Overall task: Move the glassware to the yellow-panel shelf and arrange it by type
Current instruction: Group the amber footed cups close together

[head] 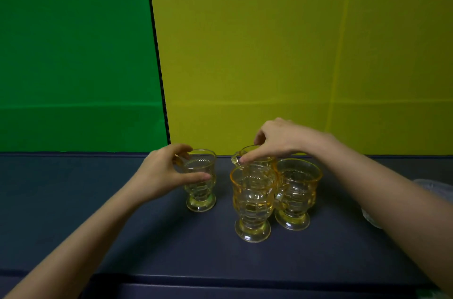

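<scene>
Four amber glass footed mugs stand upright on the dark blue shelf surface (98,213) in front of the yellow panel (294,53), with a green panel (73,53) to the left of it beyond a black seam. The left mug (201,183) stands by itself, apart from the other three. The front mug (253,203) is the nearest to the camera; the right mug (297,193) stands just beside it, and the two appear to touch at the handle between them. The back mug (255,157) is behind the front one, mostly hidden by it, with its handle sticking out to the left.

The left hand (159,173) is wrapped around the upper part of the left mug: the thumb lies across the near side of the bowl and the fingers curl over the far rim, so the hand is gripping it while its foot rests on the surface. The right hand (282,139) reaches over the cluster from the right and sits on top of the back mug, fingers bent down onto its rim and thumb at the handle side, closed on that mug; whether its foot is on the surface is hidden by the front mug.

At the right edge lies a clear, pale object (434,188), too cut off and blurred to identify.
</scene>
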`<action>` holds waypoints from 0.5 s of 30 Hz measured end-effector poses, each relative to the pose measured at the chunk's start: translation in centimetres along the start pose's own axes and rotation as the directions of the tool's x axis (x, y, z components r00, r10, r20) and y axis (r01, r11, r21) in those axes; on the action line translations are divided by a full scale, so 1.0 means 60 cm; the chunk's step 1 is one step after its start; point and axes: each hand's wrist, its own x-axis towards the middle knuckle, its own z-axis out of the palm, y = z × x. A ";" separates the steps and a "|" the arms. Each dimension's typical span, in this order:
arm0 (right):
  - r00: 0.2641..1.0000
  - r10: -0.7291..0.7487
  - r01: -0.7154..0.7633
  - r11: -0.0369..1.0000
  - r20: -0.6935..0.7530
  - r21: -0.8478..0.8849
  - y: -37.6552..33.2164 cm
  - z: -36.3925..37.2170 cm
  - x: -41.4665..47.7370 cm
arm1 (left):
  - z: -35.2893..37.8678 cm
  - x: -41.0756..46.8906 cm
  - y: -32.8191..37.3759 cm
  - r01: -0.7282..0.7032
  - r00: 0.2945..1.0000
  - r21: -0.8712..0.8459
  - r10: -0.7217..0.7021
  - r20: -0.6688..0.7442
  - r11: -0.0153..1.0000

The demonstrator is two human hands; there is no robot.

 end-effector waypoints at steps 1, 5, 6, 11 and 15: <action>1.000 0.000 -0.001 1.000 0.016 0.010 0.002 -0.002 0.002 | 0.002 0.008 -0.001 0.011 1.000 0.000 -0.011 0.005 1.000; 0.997 -0.012 0.007 0.997 0.077 0.073 0.020 -0.014 0.004 | 0.018 0.037 0.004 0.023 1.000 -0.014 -0.022 0.011 1.000; 0.996 -0.014 0.007 0.996 0.085 0.087 0.027 -0.017 0.003 | 0.023 0.043 0.007 0.024 1.000 -0.023 -0.023 0.018 0.999; 0.993 0.002 -0.024 0.982 0.115 0.189 0.064 -0.021 -0.011 | 0.051 0.064 0.033 0.002 0.999 -0.075 0.002 0.047 0.997; 0.991 0.006 -0.038 0.969 0.131 0.244 0.085 -0.023 -0.022 | 0.074 0.070 0.059 -0.017 0.998 -0.092 0.022 0.056 0.996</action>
